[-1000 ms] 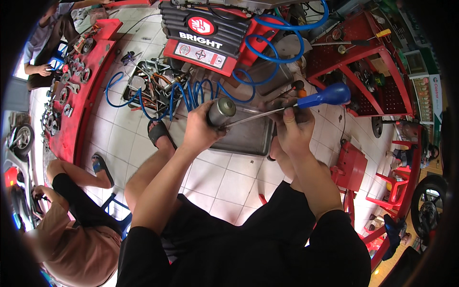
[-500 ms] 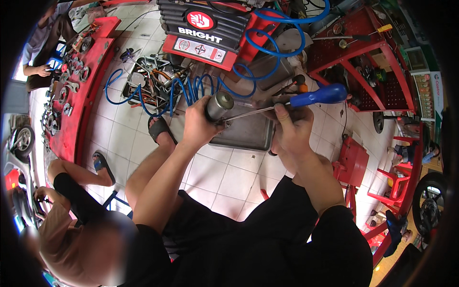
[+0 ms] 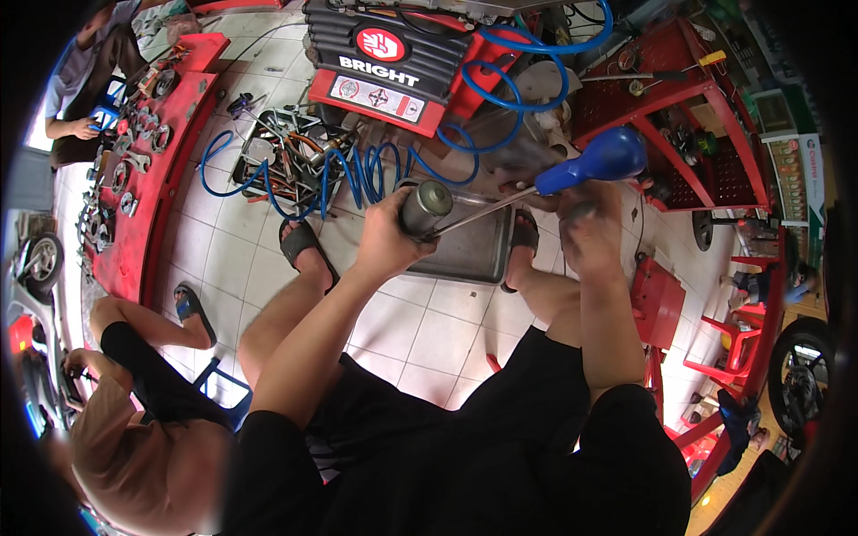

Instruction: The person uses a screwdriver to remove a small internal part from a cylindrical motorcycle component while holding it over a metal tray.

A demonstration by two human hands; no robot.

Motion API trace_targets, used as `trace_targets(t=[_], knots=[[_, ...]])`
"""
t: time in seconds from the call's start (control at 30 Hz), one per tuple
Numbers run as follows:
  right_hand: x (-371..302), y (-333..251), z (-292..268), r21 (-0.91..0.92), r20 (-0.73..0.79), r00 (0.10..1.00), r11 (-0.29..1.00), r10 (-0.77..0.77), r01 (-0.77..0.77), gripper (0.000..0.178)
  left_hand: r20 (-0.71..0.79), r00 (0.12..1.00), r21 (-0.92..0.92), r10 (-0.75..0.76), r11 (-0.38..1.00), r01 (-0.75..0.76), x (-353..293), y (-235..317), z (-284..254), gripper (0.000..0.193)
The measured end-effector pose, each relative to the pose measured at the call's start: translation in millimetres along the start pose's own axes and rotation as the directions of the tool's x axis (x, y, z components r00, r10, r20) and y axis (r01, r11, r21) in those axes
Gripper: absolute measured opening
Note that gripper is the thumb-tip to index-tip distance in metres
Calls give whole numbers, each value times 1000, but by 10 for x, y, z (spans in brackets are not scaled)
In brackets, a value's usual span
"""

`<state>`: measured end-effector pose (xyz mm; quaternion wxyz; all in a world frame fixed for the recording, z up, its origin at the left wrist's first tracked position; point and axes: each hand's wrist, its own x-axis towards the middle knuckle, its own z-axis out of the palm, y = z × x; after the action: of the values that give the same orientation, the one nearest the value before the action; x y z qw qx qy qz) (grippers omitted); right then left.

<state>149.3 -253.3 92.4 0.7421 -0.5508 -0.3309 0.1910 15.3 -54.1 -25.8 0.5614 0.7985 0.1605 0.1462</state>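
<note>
Metal cylinder (image 3: 426,205) in left hand (image 3: 391,237), partly hiding tray (image 3: 469,270); hose (image 3: 267,181) beyond.

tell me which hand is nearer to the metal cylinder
Left: the left hand is holding the metal cylinder. The right hand, blurred, is apart from it, off to its right, near the blue handle.
</note>
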Motion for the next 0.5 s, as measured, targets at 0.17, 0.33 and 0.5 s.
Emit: trace_targets(t=[0.17, 0.33, 0.5], knots=[[243, -306, 174, -2, 21, 995, 995, -98, 98, 75, 0, 999, 12, 51, 999, -51, -24, 61, -58, 68], [247, -687, -8, -98, 11, 998, 993, -58, 59, 67, -41, 980, 40, 195, 980, -193, -6, 108, -146, 69], [302, -1383, 28, -639, -120, 885, 647, 450, -415, 32, 7, 986, 95, 167, 981, -167, -84, 108, -194, 68]])
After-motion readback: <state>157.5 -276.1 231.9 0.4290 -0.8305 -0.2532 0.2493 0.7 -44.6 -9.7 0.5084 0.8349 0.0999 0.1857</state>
